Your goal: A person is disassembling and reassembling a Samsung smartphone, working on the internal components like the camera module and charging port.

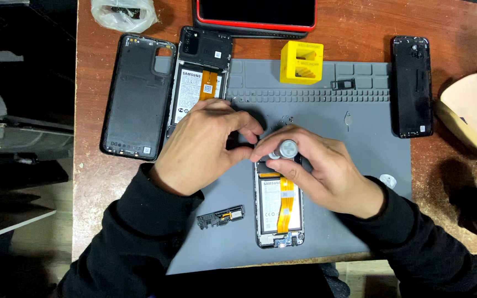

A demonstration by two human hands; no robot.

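An opened phone [280, 212] with its back off lies upright on the grey work mat [354, 182], showing a battery and an orange flex cable. My right hand [321, 171] grips a screwdriver [287, 149] by its round silver cap, held upright over the phone's top end. My left hand [208, 146] rests just left of it, fingertips pinched against the upper left corner of the phone beside the screwdriver. The phone's top end is hidden under both hands.
A second opened phone [200, 83] and a loose back cover [136, 96] lie at the upper left. A small black inner cover [221, 216] sits left of the phone. A yellow block [301, 62], a black phone [412, 85], a red-edged tablet [255, 14] and a plastic bag [122, 14] stand around.
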